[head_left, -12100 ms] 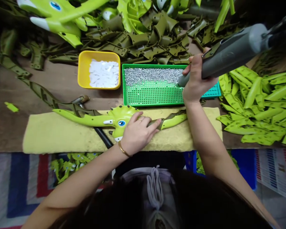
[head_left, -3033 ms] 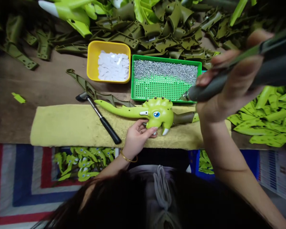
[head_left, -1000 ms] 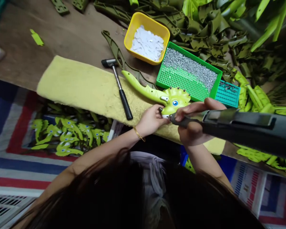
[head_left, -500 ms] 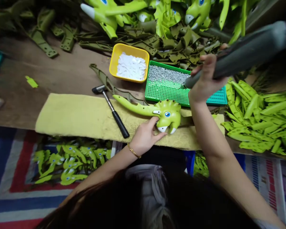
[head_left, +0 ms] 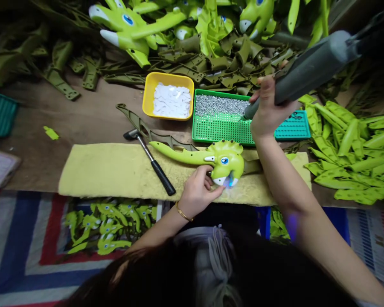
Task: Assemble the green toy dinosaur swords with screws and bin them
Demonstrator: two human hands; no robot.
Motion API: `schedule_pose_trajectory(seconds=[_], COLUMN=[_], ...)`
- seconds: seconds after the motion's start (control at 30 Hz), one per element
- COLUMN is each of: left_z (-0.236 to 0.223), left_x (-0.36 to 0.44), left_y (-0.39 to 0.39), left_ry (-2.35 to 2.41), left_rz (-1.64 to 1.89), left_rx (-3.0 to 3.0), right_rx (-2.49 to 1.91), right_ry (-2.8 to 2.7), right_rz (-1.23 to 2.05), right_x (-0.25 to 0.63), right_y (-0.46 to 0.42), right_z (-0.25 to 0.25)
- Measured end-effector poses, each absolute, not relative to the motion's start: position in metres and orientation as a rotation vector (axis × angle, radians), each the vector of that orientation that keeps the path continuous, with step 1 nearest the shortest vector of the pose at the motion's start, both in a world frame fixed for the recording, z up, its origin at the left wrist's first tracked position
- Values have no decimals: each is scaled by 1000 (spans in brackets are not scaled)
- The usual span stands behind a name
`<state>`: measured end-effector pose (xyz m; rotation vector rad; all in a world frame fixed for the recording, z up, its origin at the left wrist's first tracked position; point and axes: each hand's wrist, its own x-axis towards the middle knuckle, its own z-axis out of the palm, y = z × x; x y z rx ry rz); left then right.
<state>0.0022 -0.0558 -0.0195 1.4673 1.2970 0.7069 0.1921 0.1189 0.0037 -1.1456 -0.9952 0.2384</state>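
My right hand [head_left: 273, 108] is wrapped round a grey electric screwdriver [head_left: 313, 70], whose tip points down at the green perforated tray [head_left: 224, 130] of small silver screws [head_left: 219, 104]. Lying on the yellow cloth [head_left: 92, 170] is a lime-green dinosaur-head toy [head_left: 228, 164] with a crest, blue eye and long curved piece to the left. My left hand [head_left: 196, 187] grips its lower left edge between thumb and fingers. A bluish glow shows by the toy's white-tipped snout. Partly beneath the toy is an olive-brown plastic strip [head_left: 134, 119]. A black-handled hammer [head_left: 153, 162] rests left of my left hand.
A yellow bin [head_left: 168, 117] of white pieces adjoins the screw tray. Olive plastic parts [head_left: 208, 64] and green dinosaur heads [head_left: 141, 27] are heaped behind. Green curved pieces [head_left: 355, 149] pile up at right. More assembled toys [head_left: 109, 226] sit below the table edge.
The camera view has shifted, so the table sits lower in the picture. A bluish glow now shows at the toy's snout. Both hands keep their holds, the screwdriver tip still over the screw tray.
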Motion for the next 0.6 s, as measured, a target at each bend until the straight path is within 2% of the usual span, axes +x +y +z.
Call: schedule_pose_trajectory(seconds=[0.1, 0.23, 0.4, 0.6], left_z=[-22, -24, -22, -20], left_x=[7, 13, 13, 13], left_y=[-58, -60, -60, -59], left_ry=[1331, 1338, 1321, 1276], left_rz=[787, 828, 802, 781], left_rx=[1517, 1514, 1447, 1403], right_rx=[-863, -667, -702, -688], right_ry=[-1017, -1186, -1259, -1357], right_rz=[229, 447, 446, 621], right_x=[170, 139, 125, 129], right_y=[92, 48, 28, 23], right_z=[36, 58, 46, 29])
